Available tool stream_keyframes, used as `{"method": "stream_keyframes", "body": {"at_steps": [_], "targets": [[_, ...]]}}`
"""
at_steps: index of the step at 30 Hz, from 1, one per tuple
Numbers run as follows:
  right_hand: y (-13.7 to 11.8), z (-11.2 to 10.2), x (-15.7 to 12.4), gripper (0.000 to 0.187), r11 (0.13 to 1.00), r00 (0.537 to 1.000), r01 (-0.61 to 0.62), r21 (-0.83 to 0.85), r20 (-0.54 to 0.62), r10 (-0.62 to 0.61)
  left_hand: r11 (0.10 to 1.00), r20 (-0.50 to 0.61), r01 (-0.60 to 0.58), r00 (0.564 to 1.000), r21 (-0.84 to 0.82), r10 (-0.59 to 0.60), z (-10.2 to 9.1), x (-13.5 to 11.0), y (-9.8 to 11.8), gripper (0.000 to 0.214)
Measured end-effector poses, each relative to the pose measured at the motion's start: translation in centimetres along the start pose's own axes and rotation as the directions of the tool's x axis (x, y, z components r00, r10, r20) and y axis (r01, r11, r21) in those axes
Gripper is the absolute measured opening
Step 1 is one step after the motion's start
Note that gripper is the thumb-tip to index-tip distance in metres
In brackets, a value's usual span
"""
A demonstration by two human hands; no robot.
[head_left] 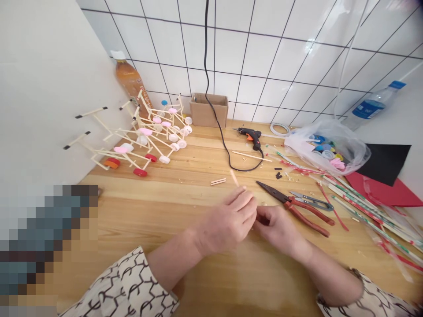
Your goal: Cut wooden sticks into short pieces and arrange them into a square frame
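Observation:
My left hand (228, 220) is closed, and a thin pale wooden stick (234, 177) juts out beyond its fingers. My right hand (280, 231) meets it, thumb and fingers pinched together; what lies between them is hidden. Past my left hand, two short cut stick pieces (218, 181) lie side by side on the wooden table (148, 229). Close to my right hand are long-nose pliers (291, 203) with red handles and a pair of thread snips (313, 200). Small black pieces (278, 175) lie beyond the pliers.
Stick-built models (145, 132) with bottle-cap wheels stand at the left, before a tea bottle (128, 79). A cardboard box (209, 110), a corded glue gun (251, 135) and a tape roll (280, 128) sit at the back. Rightward are a bag of caps (360, 152) and wrapped sticks (366, 207).

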State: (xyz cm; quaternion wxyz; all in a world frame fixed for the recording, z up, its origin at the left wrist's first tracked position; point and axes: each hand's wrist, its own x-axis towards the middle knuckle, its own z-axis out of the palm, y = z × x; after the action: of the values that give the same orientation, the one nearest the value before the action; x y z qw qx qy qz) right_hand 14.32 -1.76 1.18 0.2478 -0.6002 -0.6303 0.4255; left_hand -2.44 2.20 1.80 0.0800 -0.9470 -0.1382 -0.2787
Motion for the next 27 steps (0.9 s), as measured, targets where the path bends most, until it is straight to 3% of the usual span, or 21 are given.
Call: {"method": "stream_keyframes", "body": {"at_steps": [2, 4, 5, 7, 9, 10, 11, 13, 20, 27], "targets": [[0.1, -0.2, 0.3, 0.019, 0.949, 0.996, -0.087, 0.304, 0.01, 0.088, 0.978, -0.101, 0.165, 0.979, -0.132, -0.179, 0.2, 0.0, 0.1, 0.021], [0.2, -0.4, 0.5, 0.02, 0.819, 0.987, -0.134, 0.558, 0.003, 0.159, 0.868, -0.097, 0.351, 0.908, -0.351, -0.407, 0.5, 0.0, 0.2, 0.018], [0.3, -0.5, 0.6, 0.021, 0.75, 0.982, -0.137, 0.647, -0.011, 0.188, 0.767, -0.038, 0.442, 0.856, -0.465, -0.516, 0.6, 0.0, 0.2, 0.016], [0.3, -0.5, 0.6, 0.021, 0.646, 0.971, -0.124, 0.753, -0.043, 0.237, 0.483, 0.182, 0.596, 0.73, -0.642, -0.659, 0.9, 0.1, 0.2, 0.014], [0.2, -0.4, 0.6, 0.021, 0.593, 0.96, -0.117, 0.797, -0.062, 0.272, 0.178, 0.422, 0.68, 0.616, -0.712, -0.665, 1.1, 0.3, 0.3, 0.015], [0.1, -0.4, 0.5, 0.02, 0.578, 0.958, -0.114, 0.808, -0.065, 0.28, 0.053, 0.507, 0.689, 0.58, -0.722, -0.638, 1.1, 0.4, 0.3, 0.015], [0.1, -0.3, 0.5, 0.02, 0.566, 0.957, -0.112, 0.817, -0.065, 0.283, -0.044, 0.559, 0.679, 0.564, -0.733, -0.608, 1.1, 0.5, 0.3, 0.014], [0.0, -0.1, 0.4, 0.019, 0.547, 0.959, -0.11, 0.83, -0.057, 0.279, -0.173, 0.595, 0.623, 0.57, -0.763, -0.566, 1.2, 0.6, 0.4, 0.01], [-0.1, 0.3, 0.2, 0.018, 0.495, 0.967, -0.118, 0.861, -0.014, 0.255, -0.329, 0.584, 0.484, 0.619, -0.81, -0.526, 1.3, 0.7, 0.6, 0.01], [0.0, 0.7, -0.1, 0.018, 0.496, 0.969, -0.109, 0.861, -0.02, 0.247, -0.263, 0.603, 0.57, 0.565, -0.779, -0.563, 1.3, 0.5, 0.5, 0.013]]}}
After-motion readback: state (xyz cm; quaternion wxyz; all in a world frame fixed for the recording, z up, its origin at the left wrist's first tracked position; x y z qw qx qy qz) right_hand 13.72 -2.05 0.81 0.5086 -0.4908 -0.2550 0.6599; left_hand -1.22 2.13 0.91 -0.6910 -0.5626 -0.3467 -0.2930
